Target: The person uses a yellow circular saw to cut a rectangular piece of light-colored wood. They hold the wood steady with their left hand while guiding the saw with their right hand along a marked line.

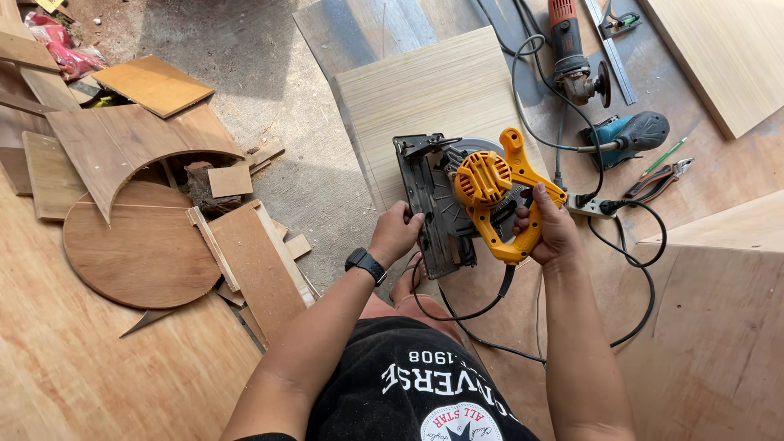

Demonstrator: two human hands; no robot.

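Both hands are closed on a yellow circular saw (pixel 490 192), which is held tipped on its side above the pale plywood sheet (pixel 416 98) lying on the floor. Its yellow handle is gripped by the right hand (pixel 549 230), with the fingers wrapped round it, while the edge of the dark base plate (pixel 426 204) is clasped by the left hand (pixel 396 233), on whose wrist a black watch (pixel 365 264) is worn. A black cord (pixel 474 314) is looped below the saw. An orange grinder (pixel 572 57), a blue sander (pixel 633 132) and pliers (pixel 661 175) are laid to the right. Offcuts, among them a round wooden disc (pixel 135 249), are scattered to the left.
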